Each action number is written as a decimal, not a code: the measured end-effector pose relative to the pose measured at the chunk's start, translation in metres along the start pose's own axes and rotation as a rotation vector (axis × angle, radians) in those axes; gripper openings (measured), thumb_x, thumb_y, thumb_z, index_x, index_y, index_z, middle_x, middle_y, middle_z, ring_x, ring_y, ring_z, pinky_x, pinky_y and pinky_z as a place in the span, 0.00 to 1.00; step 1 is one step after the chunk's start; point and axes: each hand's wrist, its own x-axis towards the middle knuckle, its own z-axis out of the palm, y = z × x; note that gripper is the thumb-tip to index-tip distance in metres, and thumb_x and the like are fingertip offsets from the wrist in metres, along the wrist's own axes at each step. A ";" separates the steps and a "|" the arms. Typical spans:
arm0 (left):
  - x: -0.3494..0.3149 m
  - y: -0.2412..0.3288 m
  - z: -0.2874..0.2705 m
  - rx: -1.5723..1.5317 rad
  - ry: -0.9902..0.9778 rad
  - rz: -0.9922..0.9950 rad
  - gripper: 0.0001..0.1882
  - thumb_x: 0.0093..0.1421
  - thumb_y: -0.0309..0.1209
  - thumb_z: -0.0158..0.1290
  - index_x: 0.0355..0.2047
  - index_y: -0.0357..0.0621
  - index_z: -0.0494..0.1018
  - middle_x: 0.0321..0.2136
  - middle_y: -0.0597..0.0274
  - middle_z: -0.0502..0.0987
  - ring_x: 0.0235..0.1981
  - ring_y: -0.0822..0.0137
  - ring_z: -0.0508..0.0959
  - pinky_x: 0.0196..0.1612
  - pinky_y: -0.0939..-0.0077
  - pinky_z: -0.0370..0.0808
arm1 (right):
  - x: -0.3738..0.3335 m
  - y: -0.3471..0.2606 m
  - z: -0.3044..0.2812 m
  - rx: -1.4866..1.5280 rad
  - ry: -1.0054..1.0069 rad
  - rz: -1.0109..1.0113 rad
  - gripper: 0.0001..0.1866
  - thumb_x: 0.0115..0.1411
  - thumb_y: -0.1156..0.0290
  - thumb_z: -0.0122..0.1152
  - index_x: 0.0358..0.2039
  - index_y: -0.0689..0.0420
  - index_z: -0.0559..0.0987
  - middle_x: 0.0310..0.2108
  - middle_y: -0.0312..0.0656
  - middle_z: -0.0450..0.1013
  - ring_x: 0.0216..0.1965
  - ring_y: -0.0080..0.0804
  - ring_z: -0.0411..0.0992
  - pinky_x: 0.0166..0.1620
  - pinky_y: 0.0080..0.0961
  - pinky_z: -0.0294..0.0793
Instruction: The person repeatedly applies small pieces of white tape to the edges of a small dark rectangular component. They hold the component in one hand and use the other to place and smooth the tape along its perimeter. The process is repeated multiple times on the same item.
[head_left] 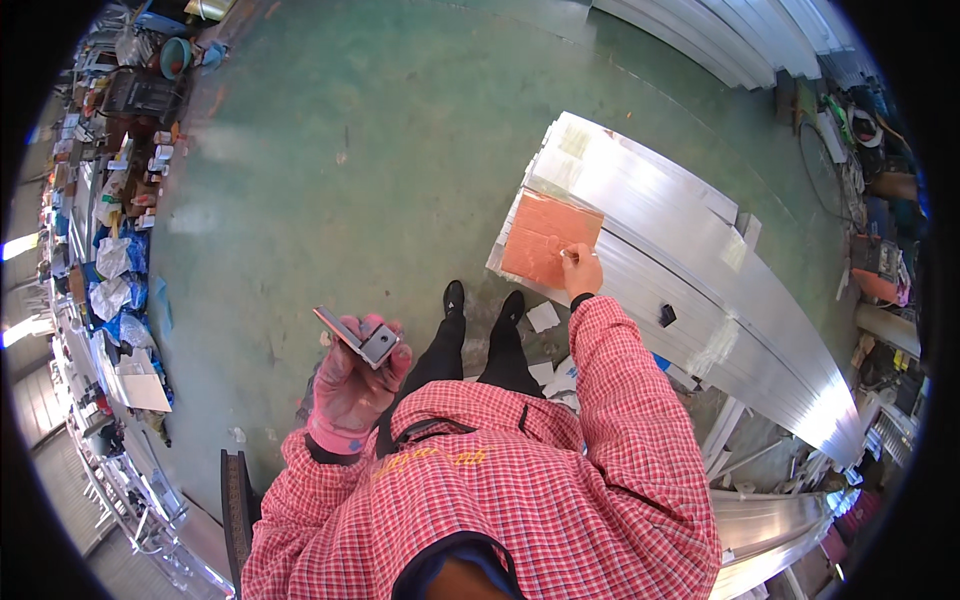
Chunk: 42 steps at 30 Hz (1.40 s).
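My left hand point(350, 395), in a pink work glove, is closed round a small angled metal piece point(379, 345). This piece is grey with a dark round hole, and a thin arm of it slants up to the left. Bare and pinched, my right hand point(582, 272) rests at the lower right part of a brown cardboard sheet point(545, 235). A tiny pale thing shows at its fingertips, too small to name. The cardboard lies flat on the near left end of a stack of long silvery metal profiles point(670, 225).
A small black block point(667, 316) sits on the profiles. More long profiles lie at the top right point(700, 35) and lower right point(770, 540). Cluttered shelves and bags point(112, 260) line the left side. White scraps point(543, 317) lie on the green floor by my feet.
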 end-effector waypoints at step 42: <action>0.012 0.014 0.035 0.928 -0.381 0.541 0.14 0.43 0.31 0.68 0.24 0.46 0.71 0.28 0.66 0.69 0.38 0.57 0.73 0.42 0.58 0.74 | -0.097 -0.316 -0.206 0.917 -0.294 -0.883 0.14 0.39 0.81 0.62 0.30 0.54 0.76 0.22 0.30 0.73 0.30 0.26 0.72 0.51 0.41 0.66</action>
